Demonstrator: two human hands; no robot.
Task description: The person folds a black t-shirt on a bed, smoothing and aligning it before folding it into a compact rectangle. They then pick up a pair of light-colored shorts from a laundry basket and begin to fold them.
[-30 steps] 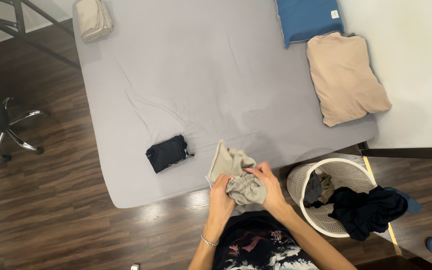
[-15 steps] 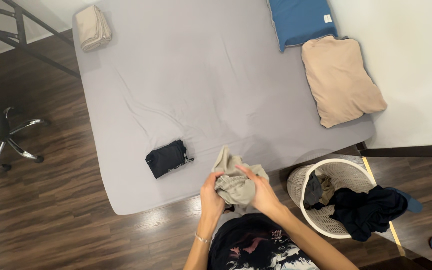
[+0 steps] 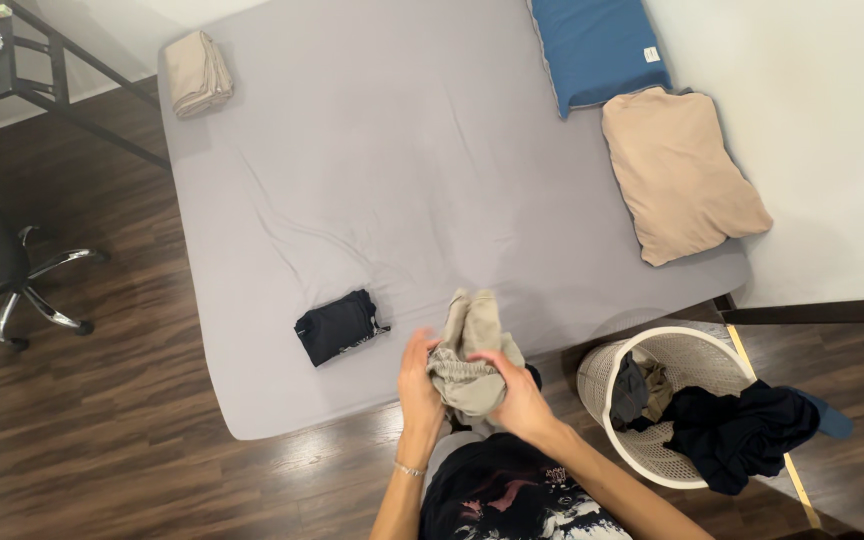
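The beige garment [image 3: 470, 355], bunched tighter than a second ago, now hangs at the near edge of the grey bed [image 3: 382, 150]. The left hand [image 3: 419, 378] and right hand [image 3: 514, 395] both clamp its waistband. A folded black garment [image 3: 337, 327] lies just beside; the laundry basket [image 3: 674, 400] stands right.

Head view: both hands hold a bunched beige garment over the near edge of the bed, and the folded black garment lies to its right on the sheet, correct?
Not quite. In the head view both hands, left hand and right hand, do hold the beige garment over the near edge of the bed, but the folded black garment lies to its left on the sheet, not its right.
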